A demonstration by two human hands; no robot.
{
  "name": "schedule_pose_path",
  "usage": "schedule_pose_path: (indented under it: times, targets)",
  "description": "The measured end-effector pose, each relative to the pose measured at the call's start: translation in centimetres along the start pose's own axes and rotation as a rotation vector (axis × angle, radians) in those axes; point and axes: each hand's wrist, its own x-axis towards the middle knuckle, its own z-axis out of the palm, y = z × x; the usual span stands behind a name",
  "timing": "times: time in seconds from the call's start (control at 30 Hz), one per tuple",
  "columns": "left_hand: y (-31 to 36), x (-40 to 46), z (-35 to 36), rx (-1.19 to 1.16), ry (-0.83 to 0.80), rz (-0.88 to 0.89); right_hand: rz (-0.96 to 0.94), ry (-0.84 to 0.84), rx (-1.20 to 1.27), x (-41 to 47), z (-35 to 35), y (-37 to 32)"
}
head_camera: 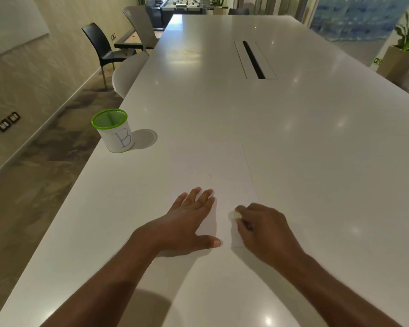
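A white sheet of paper [222, 166] lies flat on the white table [316, 138], with a tiny dark mark near its middle. My left hand [189, 223] lies flat on the sheet's near left part, fingers straight and spread. My right hand [265, 230] pinches a small white eraser [234, 215] and holds it down against the paper close to the left hand's fingertips.
A green mesh pen cup [113, 131] wrapped in white paper marked "B" stands near the table's left edge. A cable slot [254, 60] is set in the far tabletop. Chairs [104, 47] line the left side. A potted plant [401, 55] stands at the right.
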Motion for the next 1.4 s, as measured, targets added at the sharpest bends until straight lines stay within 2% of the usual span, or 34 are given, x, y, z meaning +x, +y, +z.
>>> schedule_pose_path:
  times: [0.1,0.17,0.37,0.6,0.8,0.97,1.17,1.33,1.4]
  targets:
    - [0.0,0.0,0.1,0.001,0.010,0.002,0.115,0.094,-0.008,2.7,-0.4,2.7]
    - [0.0,0.0,0.1,0.008,0.014,0.001,0.134,0.101,-0.030,4.0,-0.6,3.1]
    - [0.3,0.0,-0.3,-0.004,-0.022,0.025,0.050,0.057,-0.078,2.7,-0.1,1.4]
    - [0.4,-0.1,-0.5,-0.009,-0.033,0.024,0.146,0.110,-0.078,5.9,-0.9,3.8]
    - [0.3,0.0,-0.4,-0.015,-0.032,0.019,0.065,0.056,-0.103,3.9,-0.2,2.0]
    - [0.2,0.0,-0.2,-0.027,-0.019,0.021,0.174,0.138,-0.113,6.0,-1.1,3.9]
    - [0.4,-0.1,-0.3,-0.040,-0.021,0.012,0.029,0.081,-0.019,4.1,0.4,0.9]
    - [0.4,-0.1,-0.3,-0.036,-0.017,0.021,0.180,0.134,-0.088,6.9,-0.8,4.3]
    - [0.4,-0.2,-0.4,-0.042,-0.020,0.019,0.144,0.149,-0.086,6.8,-0.5,3.4]
